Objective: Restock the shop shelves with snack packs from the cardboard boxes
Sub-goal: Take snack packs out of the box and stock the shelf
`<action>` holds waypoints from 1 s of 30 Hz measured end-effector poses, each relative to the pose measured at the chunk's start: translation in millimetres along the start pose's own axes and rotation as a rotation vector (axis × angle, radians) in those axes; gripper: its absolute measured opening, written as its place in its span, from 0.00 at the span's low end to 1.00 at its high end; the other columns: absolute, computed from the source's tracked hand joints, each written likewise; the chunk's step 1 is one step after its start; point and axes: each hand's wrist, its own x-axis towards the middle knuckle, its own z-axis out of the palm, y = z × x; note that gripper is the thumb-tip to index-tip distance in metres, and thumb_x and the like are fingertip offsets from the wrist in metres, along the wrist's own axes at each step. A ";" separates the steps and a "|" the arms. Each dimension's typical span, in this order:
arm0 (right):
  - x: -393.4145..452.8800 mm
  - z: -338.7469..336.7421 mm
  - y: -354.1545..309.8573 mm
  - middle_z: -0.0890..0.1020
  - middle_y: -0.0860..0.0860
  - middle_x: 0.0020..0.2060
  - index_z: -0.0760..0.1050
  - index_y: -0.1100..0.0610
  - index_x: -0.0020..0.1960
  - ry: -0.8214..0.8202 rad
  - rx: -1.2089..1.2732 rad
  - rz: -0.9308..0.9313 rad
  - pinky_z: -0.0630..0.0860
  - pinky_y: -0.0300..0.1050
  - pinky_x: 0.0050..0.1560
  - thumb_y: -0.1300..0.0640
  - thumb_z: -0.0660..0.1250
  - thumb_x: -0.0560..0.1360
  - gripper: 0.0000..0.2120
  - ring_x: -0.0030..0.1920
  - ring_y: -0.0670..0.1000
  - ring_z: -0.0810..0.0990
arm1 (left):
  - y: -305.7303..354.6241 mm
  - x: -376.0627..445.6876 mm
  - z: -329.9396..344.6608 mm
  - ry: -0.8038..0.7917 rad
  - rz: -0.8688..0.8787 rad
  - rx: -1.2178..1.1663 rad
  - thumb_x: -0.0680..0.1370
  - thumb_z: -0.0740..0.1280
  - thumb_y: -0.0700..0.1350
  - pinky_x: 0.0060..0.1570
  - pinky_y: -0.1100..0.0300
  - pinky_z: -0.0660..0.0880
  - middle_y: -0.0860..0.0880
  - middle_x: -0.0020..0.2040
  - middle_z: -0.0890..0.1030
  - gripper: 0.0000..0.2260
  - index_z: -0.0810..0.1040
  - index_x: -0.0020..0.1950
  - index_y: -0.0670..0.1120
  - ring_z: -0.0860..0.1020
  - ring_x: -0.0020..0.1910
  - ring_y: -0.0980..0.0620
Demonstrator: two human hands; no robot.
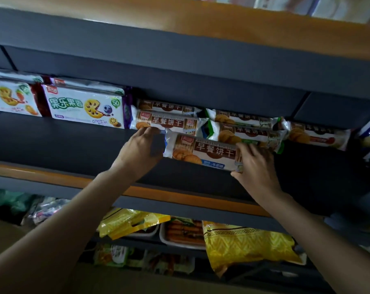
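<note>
1. Dark grey middle shelf (59, 143), orange strip along its front edge.
2. At its back left: white fruit-biscuit packs (84, 110), standing side by side, foil packs behind them.
3. Centre to right: brown-and-white biscuit sleeves (167, 122), stacked lengthwise in two tiers (green-ended ones (243, 128) further right).
4. One sleeve (203, 151) sits in front of the stack, tilted.
5. Lower shelf (179, 205): yellow bags (247, 245) and a tray of snacks (183, 233).
</note>
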 end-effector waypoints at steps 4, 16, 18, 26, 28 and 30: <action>28.7 11.3 -47.2 0.71 0.56 0.63 0.65 0.56 0.66 0.020 0.053 -0.043 0.60 0.54 0.67 0.58 0.76 0.66 0.33 0.65 0.59 0.68 | -30.6 3.8 -19.5 -0.041 -0.190 -0.082 0.74 0.66 0.39 0.51 0.60 0.68 0.47 0.60 0.77 0.15 0.76 0.61 0.46 0.75 0.57 0.46; 79.0 40.0 -109.4 0.68 0.55 0.64 0.65 0.57 0.67 -0.027 0.185 -0.085 0.66 0.53 0.65 0.65 0.73 0.67 0.31 0.65 0.57 0.64 | -82.4 36.3 -22.4 -0.366 -0.324 -0.124 0.74 0.66 0.43 0.57 0.55 0.73 0.43 0.56 0.78 0.16 0.73 0.61 0.43 0.76 0.58 0.43; 79.0 38.7 -109.6 0.66 0.55 0.64 0.64 0.57 0.67 -0.065 0.177 -0.094 0.66 0.53 0.65 0.63 0.73 0.67 0.32 0.65 0.57 0.64 | -80.9 40.6 -21.8 -0.359 -0.321 -0.105 0.76 0.64 0.42 0.50 0.59 0.71 0.44 0.56 0.77 0.15 0.72 0.62 0.44 0.76 0.58 0.44; 66.8 9.6 -114.5 0.58 0.55 0.69 0.54 0.53 0.73 -0.251 0.113 -0.023 0.53 0.59 0.72 0.54 0.71 0.71 0.37 0.70 0.58 0.55 | -81.7 34.5 -21.2 -0.250 -0.399 -0.072 0.75 0.66 0.49 0.52 0.55 0.70 0.44 0.58 0.75 0.18 0.69 0.62 0.45 0.74 0.58 0.44; 55.8 -4.4 -120.8 0.58 0.54 0.69 0.55 0.53 0.73 -0.216 0.142 -0.056 0.53 0.55 0.71 0.56 0.69 0.72 0.34 0.70 0.57 0.55 | -77.8 21.7 -29.0 -0.081 -0.403 -0.074 0.74 0.66 0.50 0.55 0.53 0.70 0.46 0.58 0.75 0.18 0.71 0.61 0.45 0.74 0.60 0.43; 44.0 -18.4 -134.2 0.60 0.55 0.68 0.58 0.54 0.72 -0.203 0.141 -0.103 0.54 0.52 0.70 0.56 0.68 0.73 0.31 0.69 0.57 0.58 | -71.2 -0.1 -40.5 0.064 -0.396 -0.068 0.74 0.66 0.47 0.57 0.50 0.68 0.44 0.60 0.73 0.19 0.70 0.63 0.43 0.71 0.62 0.41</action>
